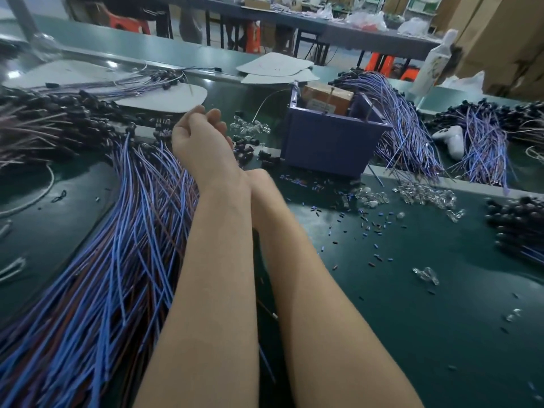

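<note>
Both my forearms reach forward over a dark green table (412, 290). My left hand (200, 136) hovers past a big fan of blue and brown wires (126, 245), its back to the camera and its fingers curled; whether they pinch anything is hidden. My right wrist (259, 178) runs in behind the left hand, which covers most of the right hand. Small black caps (247, 148) and clear LED bulbs (250, 128) lie just beyond the hands.
A purple bin (332, 145) with a cardboard box inside stands at centre right. More wire bundles (412, 128) lie behind it, dark-capped bundles (44, 122) at far left. Clear bulbs (424, 195) and tiny tube pieces (368, 225) are scattered on the right.
</note>
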Tool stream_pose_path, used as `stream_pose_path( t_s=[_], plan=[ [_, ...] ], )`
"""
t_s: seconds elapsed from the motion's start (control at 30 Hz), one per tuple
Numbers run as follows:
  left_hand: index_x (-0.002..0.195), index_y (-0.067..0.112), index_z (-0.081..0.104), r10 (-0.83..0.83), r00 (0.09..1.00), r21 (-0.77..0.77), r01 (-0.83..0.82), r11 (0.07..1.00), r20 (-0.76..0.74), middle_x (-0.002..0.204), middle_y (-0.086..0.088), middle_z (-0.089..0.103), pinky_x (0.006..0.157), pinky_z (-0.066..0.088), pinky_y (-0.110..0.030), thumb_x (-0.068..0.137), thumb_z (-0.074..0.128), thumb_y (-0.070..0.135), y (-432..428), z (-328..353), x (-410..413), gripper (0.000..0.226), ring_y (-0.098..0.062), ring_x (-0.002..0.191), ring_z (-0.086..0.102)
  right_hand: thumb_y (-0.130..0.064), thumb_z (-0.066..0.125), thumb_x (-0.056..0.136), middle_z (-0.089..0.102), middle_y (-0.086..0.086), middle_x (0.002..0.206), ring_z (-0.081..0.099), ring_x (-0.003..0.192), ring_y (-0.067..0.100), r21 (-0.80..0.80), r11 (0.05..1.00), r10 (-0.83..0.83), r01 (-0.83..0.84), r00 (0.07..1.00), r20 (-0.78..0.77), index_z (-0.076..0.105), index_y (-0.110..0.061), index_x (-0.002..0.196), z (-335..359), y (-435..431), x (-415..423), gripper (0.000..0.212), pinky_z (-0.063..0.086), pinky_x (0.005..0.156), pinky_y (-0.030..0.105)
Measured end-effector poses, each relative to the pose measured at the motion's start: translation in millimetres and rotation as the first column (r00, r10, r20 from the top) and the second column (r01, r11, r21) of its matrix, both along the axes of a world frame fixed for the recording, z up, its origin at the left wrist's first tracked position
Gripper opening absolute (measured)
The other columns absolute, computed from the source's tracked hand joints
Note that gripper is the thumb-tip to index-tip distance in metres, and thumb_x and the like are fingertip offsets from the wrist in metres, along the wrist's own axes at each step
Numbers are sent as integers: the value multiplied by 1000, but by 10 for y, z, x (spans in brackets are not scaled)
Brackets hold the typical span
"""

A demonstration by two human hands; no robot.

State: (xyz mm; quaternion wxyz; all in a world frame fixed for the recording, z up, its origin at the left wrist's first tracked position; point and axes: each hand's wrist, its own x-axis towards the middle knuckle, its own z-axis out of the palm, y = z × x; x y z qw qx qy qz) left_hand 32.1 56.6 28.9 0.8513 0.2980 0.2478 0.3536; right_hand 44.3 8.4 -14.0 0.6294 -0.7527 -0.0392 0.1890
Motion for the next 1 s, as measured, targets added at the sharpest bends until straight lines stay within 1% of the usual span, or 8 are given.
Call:
stream_pose_path(
  t_s=[0.13,0.23,0.3,0.37,0.47,0.53,0.7,1.0],
  plan=[
    [88,13,52,-20,999,74,18,997,27,65,2,53,50,33,-19,92,41,2,-118,50,4,16,-8,53,43,5,46,90,51,12,66,44,51,15,256,966,-7,-13,997,76,58,-2,78,181,-280,7,18,40,49,22],
    [76,14,50,-321,939,254,283,925,121,54,5,43,39,25,-18,94,46,13,-297,98,-14,19,-7,41,31,-5,51,95,60,9,74,59,57,13,439,897,-173,58,959,227,59,-2,92,336,-650,21,9,54,58,22],
    [69,16,51,-615,787,462,528,713,50,50,6,43,36,25,-15,96,47,27,-475,110,-3,30,-6,37,31,-7,51,96,63,4,70,61,58,13,546,821,-353,165,899,259,58,-4,89,409,-947,14,10,56,61,23],
    [67,15,55,-774,591,567,726,389,-226,47,6,48,34,26,-13,96,46,43,-707,96,9,42,-4,34,34,-6,50,96,64,-2,63,61,56,10,670,692,-516,270,833,198,58,-6,85,450,-1232,15,14,55,61,22],
    [74,7,61,-749,360,431,895,110,-557,42,5,46,34,21,-10,96,36,56,-1079,-48,75,59,-4,30,30,-7,47,98,63,-4,54,61,51,7,808,442,-663,389,749,2,57,-9,81,438,-1587,-8,20,53,56,19],
    [85,7,58,-797,338,288,933,215,-500,43,4,44,35,19,-10,97,34,56,-1292,-200,128,55,-4,30,27,-6,47,98,62,-3,50,61,48,6,834,306,-702,459,701,-128,55,-8,78,370,-1785,-6,22,53,52,17],
    [88,14,52,-728,680,-62,733,677,87,50,6,40,35,23,-12,102,40,19,-1420,-467,226,20,-2,34,30,-5,48,97,57,-5,40,56,39,3,798,74,-801,598,512,-310,51,-8,71,119,-2214,16,27,51,47,15],
    [93,13,62,-715,698,-50,715,697,19,62,5,49,40,31,-15,95,45,10,-1377,-679,261,17,-4,42,39,-9,47,98,58,-2,46,55,39,3,717,49,-832,695,426,-355,49,-9,71,-160,-2264,153,27,52,48,16]
  ],
)
